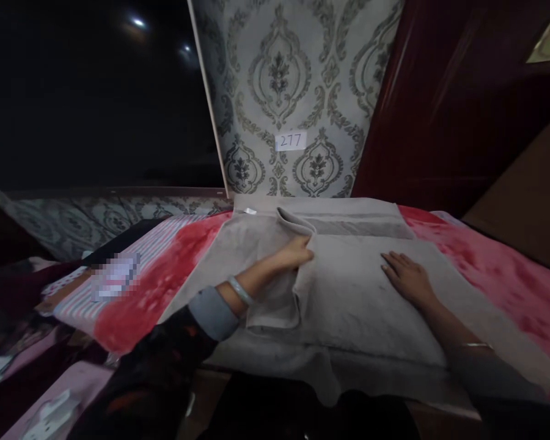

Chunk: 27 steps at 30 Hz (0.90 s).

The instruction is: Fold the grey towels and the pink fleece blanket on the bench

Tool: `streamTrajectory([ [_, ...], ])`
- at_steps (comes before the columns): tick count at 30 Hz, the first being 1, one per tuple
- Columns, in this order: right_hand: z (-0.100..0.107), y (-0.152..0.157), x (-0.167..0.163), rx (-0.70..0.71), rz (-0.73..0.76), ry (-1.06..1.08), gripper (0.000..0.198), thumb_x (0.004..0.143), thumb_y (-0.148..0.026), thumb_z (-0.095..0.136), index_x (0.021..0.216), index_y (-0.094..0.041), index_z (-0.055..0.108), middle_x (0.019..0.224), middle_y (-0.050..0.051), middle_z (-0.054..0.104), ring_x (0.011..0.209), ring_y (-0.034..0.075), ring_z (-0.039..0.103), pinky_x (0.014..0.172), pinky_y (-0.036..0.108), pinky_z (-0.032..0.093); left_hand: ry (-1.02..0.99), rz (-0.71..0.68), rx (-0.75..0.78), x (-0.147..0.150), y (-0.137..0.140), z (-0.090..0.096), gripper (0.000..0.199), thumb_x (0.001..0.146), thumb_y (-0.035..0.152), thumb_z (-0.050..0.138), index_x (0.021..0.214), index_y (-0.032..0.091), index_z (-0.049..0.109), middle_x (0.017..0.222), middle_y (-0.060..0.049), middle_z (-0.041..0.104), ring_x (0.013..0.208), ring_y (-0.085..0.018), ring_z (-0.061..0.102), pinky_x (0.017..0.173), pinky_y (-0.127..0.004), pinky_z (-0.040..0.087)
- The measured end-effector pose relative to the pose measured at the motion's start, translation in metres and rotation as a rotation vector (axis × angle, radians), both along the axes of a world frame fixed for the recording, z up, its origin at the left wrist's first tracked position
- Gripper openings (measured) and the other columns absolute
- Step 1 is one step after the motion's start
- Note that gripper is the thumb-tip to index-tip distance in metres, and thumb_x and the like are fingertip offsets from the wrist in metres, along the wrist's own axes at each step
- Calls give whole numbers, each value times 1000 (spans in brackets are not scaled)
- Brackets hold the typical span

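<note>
Grey cloth point(352, 293) | spread flat (mostly) | left part folded, raised

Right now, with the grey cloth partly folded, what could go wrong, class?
The left hand grips a raised fold of the grey cloth, which might set crooked. The right hand, lying flat, could drag wrinkles in. The cloth's near edge hangs down and may pull askew.

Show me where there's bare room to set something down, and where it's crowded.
Bare: the red plush strip between the pale striped cloth and the grey plush sheet; the pinkish-red plush cover right of that sheet; the sheet's surface between its folded flap and the right hand. Crowded: the flap, gripped by the left hand, and the striped cloth, which bears a pixelated item.
</note>
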State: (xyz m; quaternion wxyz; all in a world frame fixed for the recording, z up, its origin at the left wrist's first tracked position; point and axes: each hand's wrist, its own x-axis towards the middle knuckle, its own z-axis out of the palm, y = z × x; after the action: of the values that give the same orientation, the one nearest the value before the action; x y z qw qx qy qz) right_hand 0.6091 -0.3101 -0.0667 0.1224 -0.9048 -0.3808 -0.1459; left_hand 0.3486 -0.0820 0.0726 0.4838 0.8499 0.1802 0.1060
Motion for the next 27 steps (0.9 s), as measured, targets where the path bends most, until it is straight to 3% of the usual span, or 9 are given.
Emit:
streamTrajectory([
  [4, -4, 0, 4, 34, 12, -20, 51, 99, -39, 30, 139, -23, 58, 148, 9, 54, 138, 29, 46, 110, 52, 40, 113, -17, 69, 30, -44, -38, 39, 63, 7, 59, 98, 15, 73, 84, -6, 73, 93, -25, 67, 79, -29, 53],
  [6, -6, 1, 6, 51, 14, -23, 50, 99, -39, 32, 139, -24, 58, 147, 8, 55, 138, 29, 46, 109, 52, 41, 140, -29, 73, 32, -51, -46, 45, 66, 9, 59, 110, 15, 70, 80, -5, 72, 87, -24, 68, 75, -28, 53],
  [9, -8, 3, 6, 71, 18, -28, 49, 99, -39, 33, 139, -24, 58, 146, 9, 55, 138, 29, 46, 109, 52, 41, 247, -131, -127, 26, -47, -45, 62, 78, 20, 58, 139, 13, 52, 64, 0, 66, 57, -17, 65, 57, -26, 52],
  [11, -8, 3, 6, 80, 18, -25, 48, 99, -38, 34, 138, -23, 59, 147, 9, 55, 138, 29, 46, 110, 53, 40, 271, -185, -300, 18, -35, -40, 62, 83, 29, 56, 142, 14, 49, 61, 2, 64, 46, -14, 61, 50, -23, 48],
  [13, -5, 3, 5, 87, 15, -9, 47, 98, -36, 36, 137, -24, 59, 147, 9, 55, 138, 29, 46, 110, 54, 39, 138, -74, -306, 5, -14, -33, 48, 81, 31, 58, 126, 13, 64, 62, 0, 65, 46, -13, 60, 48, -22, 46],
  [15, 2, 3, 1, 104, 4, 17, 45, 97, -35, 39, 135, -23, 61, 146, 10, 55, 137, 31, 46, 109, 55, 39, -90, 181, -178, -11, 15, -29, 31, 77, 27, 62, 102, 14, 73, 64, -1, 66, 52, -13, 60, 51, -22, 46],
  [19, 27, 9, -20, 212, 23, 75, 42, 93, -31, 45, 127, -16, 66, 130, 17, 65, 121, 31, 59, 101, 49, 47, -288, 493, -71, -46, 71, -36, 27, 72, 25, 63, 98, 16, 70, 75, 0, 65, 67, -13, 60, 61, -22, 45],
  [24, 54, 46, -77, 205, 188, 391, 44, 98, -31, 40, 134, -17, 61, 83, 6, 74, 81, 22, 69, 81, 33, 53, -286, 567, -54, -64, 93, -73, 35, 73, 33, 63, 101, 14, 68, 65, 3, 58, 58, -14, 54, 57, -25, 42],
  [27, 56, 74, -107, 166, 238, 458, 48, 96, -34, 51, 141, -20, 55, 99, 6, 76, 90, 22, 70, 83, 31, 53, -304, 544, -10, -62, 89, -89, 37, 74, 32, 62, 107, 17, 69, 73, 1, 62, 71, -16, 58, 67, -27, 46],
])
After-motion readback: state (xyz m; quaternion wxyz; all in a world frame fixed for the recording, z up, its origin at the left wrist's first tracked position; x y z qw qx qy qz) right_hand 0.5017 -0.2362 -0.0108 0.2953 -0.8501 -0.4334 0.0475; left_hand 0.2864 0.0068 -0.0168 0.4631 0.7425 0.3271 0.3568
